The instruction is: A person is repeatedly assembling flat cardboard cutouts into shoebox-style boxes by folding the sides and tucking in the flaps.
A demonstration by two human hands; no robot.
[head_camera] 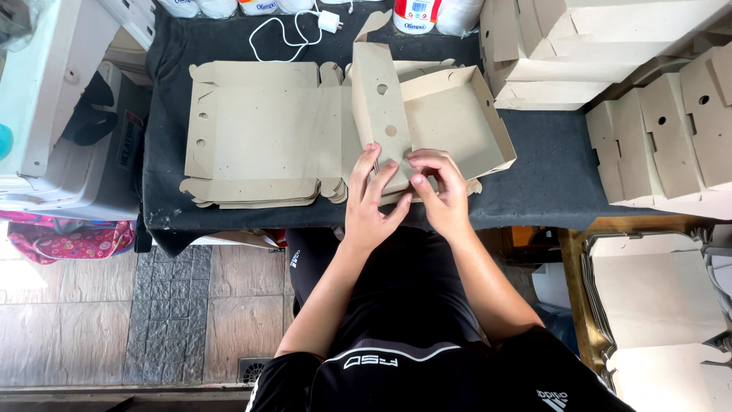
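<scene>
Together, left hand (pixel 371 204) and right hand (pixel 441 192) pinch the cardboard box (pixel 450 122) near flap, each grip closed on it.

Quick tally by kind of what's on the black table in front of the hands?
Half-folded cardboard box, under left hand and right hand: 1
Stack of flat box blanks: 1
Pile of folded boxes: 1
White charger with cable: 1
White containers along the far edge, cropped: at least 5
Total: at least 9
</scene>
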